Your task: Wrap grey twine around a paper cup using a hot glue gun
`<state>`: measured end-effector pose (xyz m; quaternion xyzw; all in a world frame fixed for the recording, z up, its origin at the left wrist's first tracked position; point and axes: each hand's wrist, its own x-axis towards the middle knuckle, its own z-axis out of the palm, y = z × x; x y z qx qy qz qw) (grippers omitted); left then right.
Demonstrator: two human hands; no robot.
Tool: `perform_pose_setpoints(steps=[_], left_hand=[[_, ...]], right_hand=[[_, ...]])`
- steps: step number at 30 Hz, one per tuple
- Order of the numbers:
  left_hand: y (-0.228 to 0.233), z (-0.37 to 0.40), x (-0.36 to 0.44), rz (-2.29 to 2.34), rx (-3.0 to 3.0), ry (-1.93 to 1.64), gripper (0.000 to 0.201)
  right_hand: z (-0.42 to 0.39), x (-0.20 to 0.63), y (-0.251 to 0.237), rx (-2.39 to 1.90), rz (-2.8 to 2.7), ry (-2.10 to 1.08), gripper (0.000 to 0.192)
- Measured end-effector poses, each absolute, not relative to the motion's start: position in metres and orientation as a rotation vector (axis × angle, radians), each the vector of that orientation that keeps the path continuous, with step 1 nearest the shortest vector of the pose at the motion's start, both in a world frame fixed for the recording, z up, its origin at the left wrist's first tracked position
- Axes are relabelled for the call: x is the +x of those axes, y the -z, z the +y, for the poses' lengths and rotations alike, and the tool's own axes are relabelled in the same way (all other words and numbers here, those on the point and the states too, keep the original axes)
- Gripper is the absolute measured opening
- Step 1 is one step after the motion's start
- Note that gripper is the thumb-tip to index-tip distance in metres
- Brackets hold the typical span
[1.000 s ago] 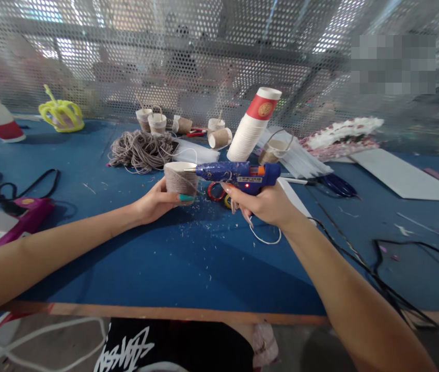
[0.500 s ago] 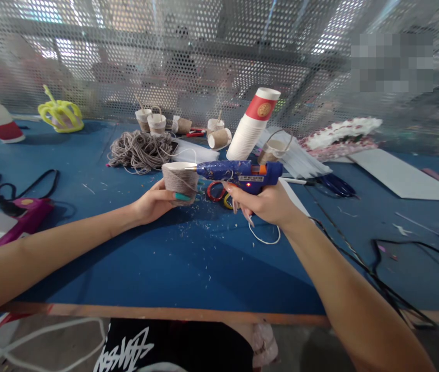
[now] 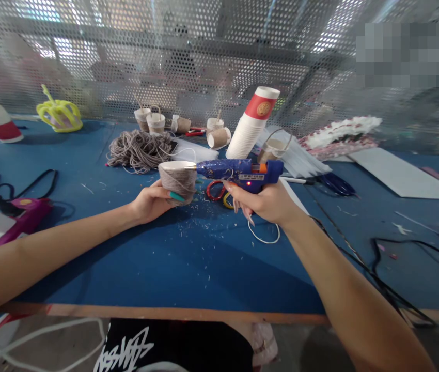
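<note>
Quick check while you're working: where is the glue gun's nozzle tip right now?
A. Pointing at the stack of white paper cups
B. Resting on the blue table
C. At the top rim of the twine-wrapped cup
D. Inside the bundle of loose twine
C: the right hand holds the blue glue gun level, its metal tip meeting the rim of the twine-wrapped cup gripped by the left hand.

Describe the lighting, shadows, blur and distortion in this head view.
Head view: bright backlight glares through the perforated screen, whose lines bow from wide-angle distortion; soft arm shadows fall on the blue table; the glue gun and twine-wrapped cup look sharp; pixelated patches sit at the top corners.
</note>
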<state>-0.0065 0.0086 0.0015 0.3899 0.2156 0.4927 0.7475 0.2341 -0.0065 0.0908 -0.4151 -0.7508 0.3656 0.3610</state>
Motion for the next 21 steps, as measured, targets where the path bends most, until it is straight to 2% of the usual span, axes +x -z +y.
perform_pose_setpoints(steps=[4,8,21], left_hand=[[-0.0043,0.0073,-0.0064,0.441,0.849,-1.075,0.066],[-0.0079,0.0054,-0.0064,0.41,0.871,-1.051,0.074],[-0.0051,0.0076,-0.0106,0.394,0.739,-1.044,0.066]], right_hand=[[-0.0062,0.2348,-0.0906,-1.073,-1.944,-0.948,0.018],[-0.0061,0.2363,-0.0899,-1.081,-1.945,-0.928,0.017],[-0.0053,0.2374,-0.0907,-1.081,-1.926,-0.938,0.015]])
